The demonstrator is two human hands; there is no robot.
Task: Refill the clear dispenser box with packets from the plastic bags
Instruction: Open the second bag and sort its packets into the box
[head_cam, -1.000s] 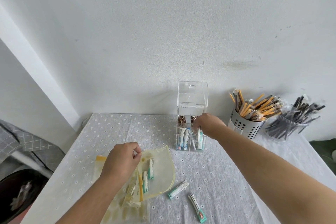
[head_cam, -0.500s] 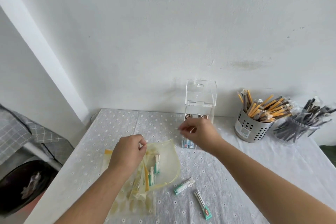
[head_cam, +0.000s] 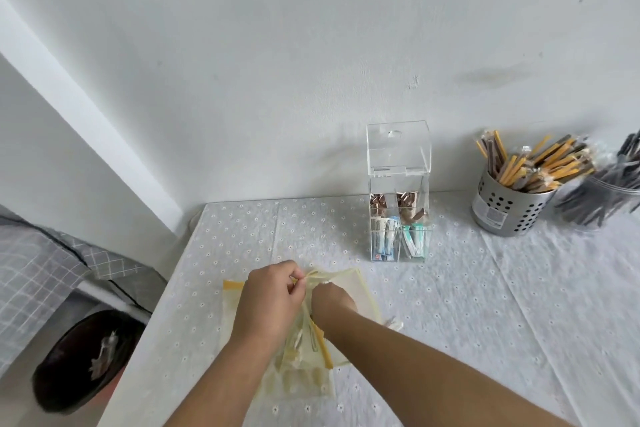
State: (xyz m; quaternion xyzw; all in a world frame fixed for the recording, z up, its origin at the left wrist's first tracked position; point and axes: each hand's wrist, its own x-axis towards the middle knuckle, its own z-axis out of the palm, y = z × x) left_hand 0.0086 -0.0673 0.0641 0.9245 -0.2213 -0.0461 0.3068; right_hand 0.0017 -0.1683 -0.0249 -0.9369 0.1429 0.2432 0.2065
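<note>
The clear dispenser box [head_cam: 399, 163] stands at the back of the table with its lid raised. Brown packets fill its rear compartments and blue and teal packets its front ones. A yellowish plastic bag [head_cam: 360, 291] with an orange zip strip lies on the tablecloth in front of me. My left hand [head_cam: 272, 302] pinches the bag's upper edge and holds the mouth up. My right hand [head_cam: 330, 302] is pushed into the bag's mouth; its fingers are hidden inside. A second flat bag of packets [head_cam: 301, 380] lies beneath. One loose packet [head_cam: 394, 324] peeks out beside my right forearm.
A perforated metal cup [head_cam: 509, 204] of yellow and brown sticks and a clear tub [head_cam: 599, 208] of dark sticks stand at the back right. The table's left edge [head_cam: 166, 291] drops to a black round bin [head_cam: 79, 360] and a grey checked cloth [head_cam: 38, 263].
My right hand has pulled back from the dispenser box and gone into the bag's mouth. My left hand has kept its hold on the bag's edge. The view tilted down.
</note>
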